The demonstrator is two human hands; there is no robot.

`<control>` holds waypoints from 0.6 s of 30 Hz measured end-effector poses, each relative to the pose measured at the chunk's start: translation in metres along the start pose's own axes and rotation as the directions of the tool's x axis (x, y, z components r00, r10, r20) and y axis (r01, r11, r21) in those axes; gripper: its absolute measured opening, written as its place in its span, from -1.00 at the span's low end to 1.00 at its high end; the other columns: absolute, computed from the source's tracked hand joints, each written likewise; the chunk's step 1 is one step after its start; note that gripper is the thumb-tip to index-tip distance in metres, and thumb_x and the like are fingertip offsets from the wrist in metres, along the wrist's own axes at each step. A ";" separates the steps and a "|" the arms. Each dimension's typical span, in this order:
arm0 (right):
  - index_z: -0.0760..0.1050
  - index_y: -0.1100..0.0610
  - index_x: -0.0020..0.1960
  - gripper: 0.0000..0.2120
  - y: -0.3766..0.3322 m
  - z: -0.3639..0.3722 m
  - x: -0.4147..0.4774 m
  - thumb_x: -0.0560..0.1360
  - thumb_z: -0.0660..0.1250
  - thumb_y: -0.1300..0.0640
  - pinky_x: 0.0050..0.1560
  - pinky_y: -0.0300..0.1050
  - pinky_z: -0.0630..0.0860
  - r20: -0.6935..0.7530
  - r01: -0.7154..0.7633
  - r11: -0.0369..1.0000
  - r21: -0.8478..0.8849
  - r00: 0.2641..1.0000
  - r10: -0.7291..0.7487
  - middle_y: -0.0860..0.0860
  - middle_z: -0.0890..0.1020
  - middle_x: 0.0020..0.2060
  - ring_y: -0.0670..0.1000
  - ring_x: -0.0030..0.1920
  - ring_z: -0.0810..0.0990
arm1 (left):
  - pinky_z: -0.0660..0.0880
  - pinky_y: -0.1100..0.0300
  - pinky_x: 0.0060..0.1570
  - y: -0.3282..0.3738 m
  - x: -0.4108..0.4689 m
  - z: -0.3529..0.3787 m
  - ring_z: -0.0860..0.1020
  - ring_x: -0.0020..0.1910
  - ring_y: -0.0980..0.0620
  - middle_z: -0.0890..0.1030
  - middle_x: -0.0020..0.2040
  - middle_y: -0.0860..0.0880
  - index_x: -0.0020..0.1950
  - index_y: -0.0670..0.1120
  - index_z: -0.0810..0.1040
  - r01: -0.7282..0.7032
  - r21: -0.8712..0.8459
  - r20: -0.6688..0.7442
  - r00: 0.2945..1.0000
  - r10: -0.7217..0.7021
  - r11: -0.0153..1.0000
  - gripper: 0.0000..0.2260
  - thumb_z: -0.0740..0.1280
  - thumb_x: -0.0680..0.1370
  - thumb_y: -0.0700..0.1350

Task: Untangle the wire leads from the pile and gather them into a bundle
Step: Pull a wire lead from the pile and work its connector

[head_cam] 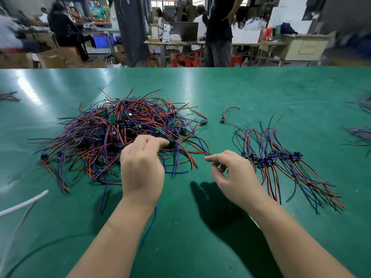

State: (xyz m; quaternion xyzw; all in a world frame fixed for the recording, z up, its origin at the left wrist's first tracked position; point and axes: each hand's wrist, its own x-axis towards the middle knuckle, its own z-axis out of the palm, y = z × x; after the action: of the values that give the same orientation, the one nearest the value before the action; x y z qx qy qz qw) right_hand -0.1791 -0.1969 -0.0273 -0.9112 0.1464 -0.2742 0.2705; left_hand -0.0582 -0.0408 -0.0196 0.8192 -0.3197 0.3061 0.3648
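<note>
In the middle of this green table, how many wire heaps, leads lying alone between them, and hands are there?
Tangled pile: 1
Sorted row of leads: 1
Lone lead: 1
Hands: 2, left hand and right hand
Total: 5

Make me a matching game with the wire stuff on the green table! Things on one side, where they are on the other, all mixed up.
Things
1. tangled pile
2. tidy row of wires
3. white cable
4. lone wire piece

Places
A. near the table's left edge
B. by itself, between the pile and the row
C. just right of the right hand
D. at the left hand's fingertips

Pairs: 1-D, 2-C, 3-A, 4-B
</note>
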 end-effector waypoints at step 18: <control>0.59 0.20 0.05 -0.84 -0.019 0.007 -0.001 0.56 0.27 0.20 -0.06 -0.23 0.50 0.180 -0.195 0.590 0.783 0.980 0.085 0.19 0.61 -0.21 -0.03 -0.13 0.58 | 0.49 0.08 0.03 0.071 -0.035 -0.006 0.55 -0.07 -0.10 0.60 0.01 -0.05 0.08 -0.11 0.64 -0.491 -0.450 0.018 0.830 0.557 0.746 -0.73 0.15 0.58 -0.25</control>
State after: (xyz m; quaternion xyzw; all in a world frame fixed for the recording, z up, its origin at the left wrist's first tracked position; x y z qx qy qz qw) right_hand -0.1729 -0.1778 -0.0216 -0.6953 0.0629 -0.2318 0.6774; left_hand -0.1341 -0.0635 -0.0132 0.6163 -0.6228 0.2556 0.4085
